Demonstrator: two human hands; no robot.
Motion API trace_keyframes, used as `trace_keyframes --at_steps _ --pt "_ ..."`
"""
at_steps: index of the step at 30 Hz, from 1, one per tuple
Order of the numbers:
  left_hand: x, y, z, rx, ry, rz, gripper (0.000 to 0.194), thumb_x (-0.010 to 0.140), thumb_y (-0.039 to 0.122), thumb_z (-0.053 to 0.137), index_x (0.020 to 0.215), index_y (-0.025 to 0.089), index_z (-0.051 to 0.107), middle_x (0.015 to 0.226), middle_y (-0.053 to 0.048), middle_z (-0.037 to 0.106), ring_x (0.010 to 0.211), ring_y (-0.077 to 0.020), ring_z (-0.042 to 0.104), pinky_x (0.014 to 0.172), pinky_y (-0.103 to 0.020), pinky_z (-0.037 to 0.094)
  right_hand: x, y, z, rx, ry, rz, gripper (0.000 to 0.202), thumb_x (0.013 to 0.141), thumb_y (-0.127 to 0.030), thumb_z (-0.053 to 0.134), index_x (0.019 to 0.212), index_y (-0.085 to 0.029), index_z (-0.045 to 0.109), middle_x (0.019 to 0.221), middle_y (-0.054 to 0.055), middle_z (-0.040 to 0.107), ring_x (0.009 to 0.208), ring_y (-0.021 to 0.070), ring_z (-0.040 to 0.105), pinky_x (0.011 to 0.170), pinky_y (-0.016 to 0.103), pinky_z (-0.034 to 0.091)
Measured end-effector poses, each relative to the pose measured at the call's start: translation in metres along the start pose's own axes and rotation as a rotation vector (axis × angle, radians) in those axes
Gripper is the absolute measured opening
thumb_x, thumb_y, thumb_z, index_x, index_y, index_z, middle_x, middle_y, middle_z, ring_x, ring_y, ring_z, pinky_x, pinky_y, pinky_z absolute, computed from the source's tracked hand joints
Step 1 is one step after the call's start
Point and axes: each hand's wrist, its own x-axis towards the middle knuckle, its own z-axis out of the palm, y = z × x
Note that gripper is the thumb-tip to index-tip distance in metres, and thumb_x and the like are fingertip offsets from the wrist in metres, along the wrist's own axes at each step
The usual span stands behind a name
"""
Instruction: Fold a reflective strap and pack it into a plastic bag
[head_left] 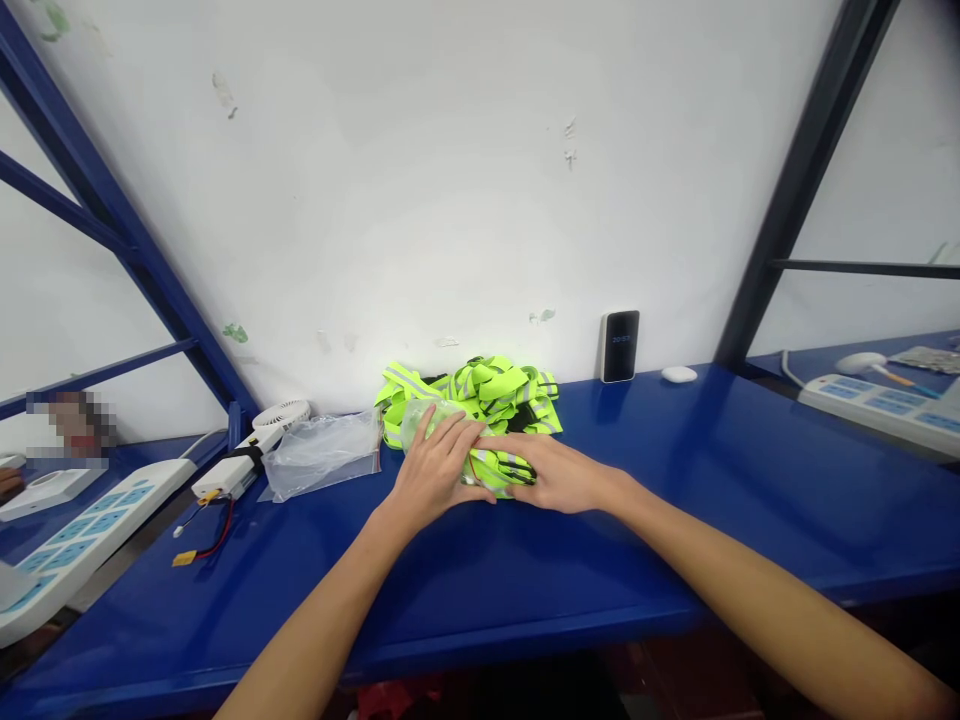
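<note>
Far to the left of a pile of fluorescent yellow-green straps [517, 378], a long white power strip [90, 545] with blue socket faces lies beyond a blue metal frame [161, 285]; any print on it is too small to read. Nearer the pile, still to its left, a white battery-like pack [229, 472] with a black band has red and black wires running to a yellow connector [185, 558]; no label can be read. Just behind the pack is a small white fan [283, 413]. Between these and the pile, a clear plastic bag [322, 455] lies flat.

Directly in front of the pile, on the blue table [525, 590], is a folded bundle [499, 466] of the same striped strap, partly covered by crinkled clear plastic [416, 418]. The person's left hand [439, 460] grasps its left side, fingers over the plastic. The right hand [566, 470] grips its right end, fingers across the top and thumb below.

To the right of the pile, a dark-faced, white-edged device [620, 347] stands upright near the white wall, its faint digits seeming to read 20:57. Further right lies a smooth white oval object [679, 374]. Farthest right of the pile, past a dark post [799, 200], is another white power strip [885, 405], its print illegible.
</note>
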Motion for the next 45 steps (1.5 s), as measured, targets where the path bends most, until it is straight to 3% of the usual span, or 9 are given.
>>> trace_keyframes --at_steps 5,10,16,20,23,28,32,36,45 --pt "0.002 0.001 -0.003 -0.012 0.006 0.04 0.091 0.071 0.072 0.056 0.138 0.012 0.041 0.125 -0.016 0.061 0.124 -0.0306 0.051 0.117 -0.05 0.015 -0.004 0.002 -0.002 0.135 0.011 0.156 0.088 0.076 -0.022 0.064 0.149 -0.024 0.016 0.114 0.008 0.062 0.081 0.0207 0.063 0.073 0.033 0.049" --pt "0.004 0.001 -0.007 0.002 0.001 0.083 0.086 0.074 0.071 0.055 0.137 0.013 0.044 0.123 -0.015 0.062 0.122 -0.0312 0.053 0.117 -0.052 0.014 -0.001 0.004 0.002 0.163 0.033 0.144 0.081 0.072 -0.021 0.066 0.144 -0.027 0.029 0.112 0.005 0.063 0.085 0.0209 0.061 0.075 0.032 0.047" --pt "0.009 0.013 -0.003 0.016 0.013 -0.06 0.051 0.094 0.048 0.04 0.131 0.015 0.048 0.119 -0.013 0.063 0.118 -0.0267 0.052 0.114 -0.05 0.019 0.005 0.0 0.019 0.17 0.116 0.24 0.086 0.071 -0.024 0.067 0.146 -0.02 0.025 0.104 0.007 0.066 0.075 0.0204 0.061 0.067 0.031 0.046" --pt "0.012 0.019 0.004 -0.061 0.17 -0.203 0.042 0.096 0.029 0.033 0.134 0.015 0.042 0.127 -0.013 0.057 0.127 -0.0257 0.044 0.113 -0.05 0.021 0.009 -0.01 0.027 0.133 0.192 0.189 0.077 0.073 -0.02 0.064 0.142 -0.02 0.031 0.107 0.008 0.067 0.088 0.0247 0.063 0.074 0.031 0.046" --pt "0.013 0.018 0.003 -0.078 0.315 -0.251 0.046 0.091 0.025 0.042 0.136 0.015 0.037 0.132 -0.015 0.051 0.132 -0.028 0.038 0.108 -0.05 0.027 0.009 -0.015 0.028 0.069 0.232 0.161 0.065 0.074 -0.017 0.061 0.135 -0.02 0.04 0.113 0.009 0.065 0.097 0.0261 0.063 0.078 0.032 0.046" --pt "0.009 0.016 -0.002 0.138 0.465 -0.264 0.028 0.078 0.031 0.062 0.101 0.017 0.054 0.107 -0.014 0.056 0.102 -0.0289 0.052 0.086 -0.044 0.037 0.005 -0.009 0.03 0.019 0.292 0.175 0.066 0.074 -0.016 0.059 0.137 -0.021 0.037 0.125 0.011 0.059 0.11 0.0268 0.059 0.088 0.035 0.046" --pt "0.008 0.016 -0.006 0.244 0.343 -0.284 0.017 0.08 0.033 0.06 0.075 0.019 0.052 0.08 -0.006 0.057 0.079 -0.0231 0.051 0.075 -0.038 0.032 0.004 -0.002 0.033 -0.029 0.326 0.209 0.073 0.074 -0.018 0.058 0.141 -0.02 0.031 0.132 0.012 0.055 0.118 0.0277 0.054 0.094 0.038 0.045" --pt "0.009 0.015 -0.008 0.137 0.172 -0.246 0.015 0.088 0.024 0.049 0.075 0.019 0.053 0.069 -0.002 0.058 0.069 -0.0185 0.051 0.07 -0.034 0.03 0.003 0.001 0.035 -0.052 0.308 0.244 0.076 0.074 -0.019 0.059 0.144 -0.019 0.029 0.135 0.013 0.052 0.119 0.0292 0.053 0.094 0.039 0.044" --pt "0.01 0.026 -0.009 0.279 0.285 -0.185 0.022 0.084 0.02 0.053 0.062 0.021 0.05 0.054 0.002 0.053 0.054 -0.0154 0.051 0.061 -0.032 0.032 0.005 -0.01 0.034 0.026 0.299 0.286 0.067 0.072 -0.017 0.062 0.135 -0.022 0.038 0.114 0.01 0.064 0.101 0.0287 0.061 0.08 0.033 0.045"
